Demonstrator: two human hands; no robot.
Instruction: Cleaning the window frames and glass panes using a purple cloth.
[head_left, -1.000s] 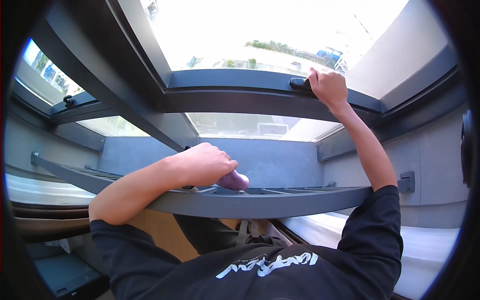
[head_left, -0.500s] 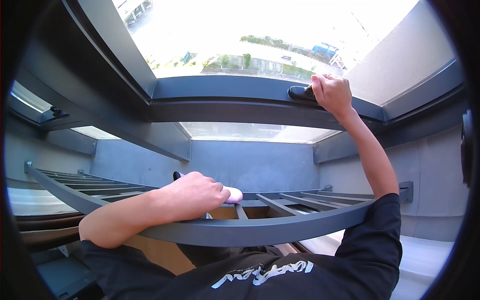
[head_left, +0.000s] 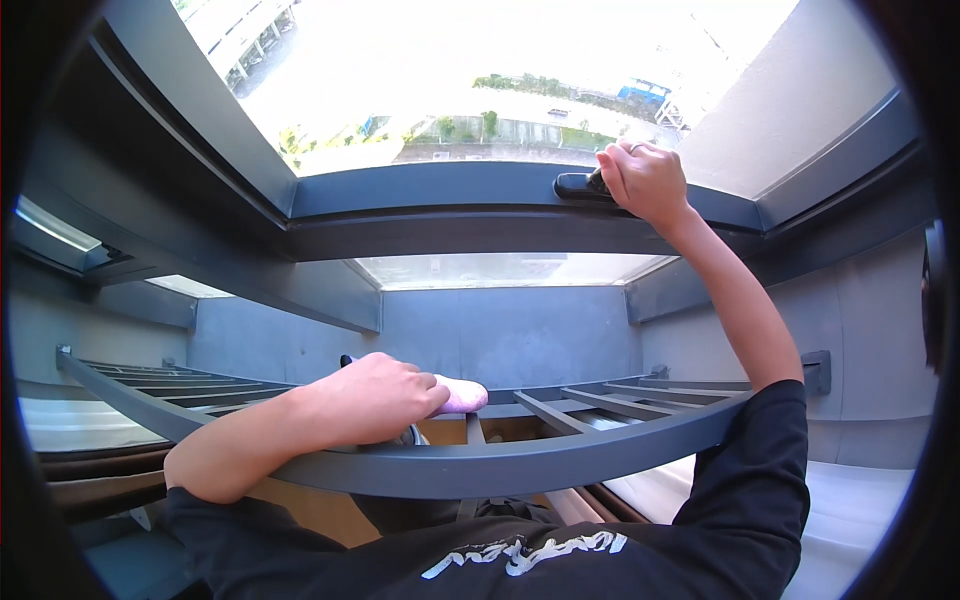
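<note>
Shirt [head_left: 520, 575], black, short-sleeved, pale lettering across the chest, fills the lower edge. White fabric [head_left: 850, 500] hangs at lower right, beside the right sleeve.

Next out: dark grey railing [head_left: 480, 472], its front bar bowed by the lens, slats running away behind it. Left forearm crosses over the front bar; contact between the two cannot be judged.

Left hand [head_left: 380, 402], back upward, fingers curled closed around a pink-lavender object [head_left: 464, 394]. Object's rounded end projects to the right of the fingers, above the railing slats; its kind cannot be told. Small black tip [head_left: 346, 361] shows on the other side of the hand; whether it belongs to the same object is unclear.

Beyond the railing: blue-grey panel [head_left: 510, 330], with lower pane [head_left: 500, 271] above it in view.

Right hand [head_left: 647, 187], ring on one finger, arm extended, closed over the right part of a black handle [head_left: 573, 187] on the grey window frame [head_left: 420, 190].

Farthest, through bright glass: greenery [head_left: 489, 124] and blue structure [head_left: 643, 92].
</note>
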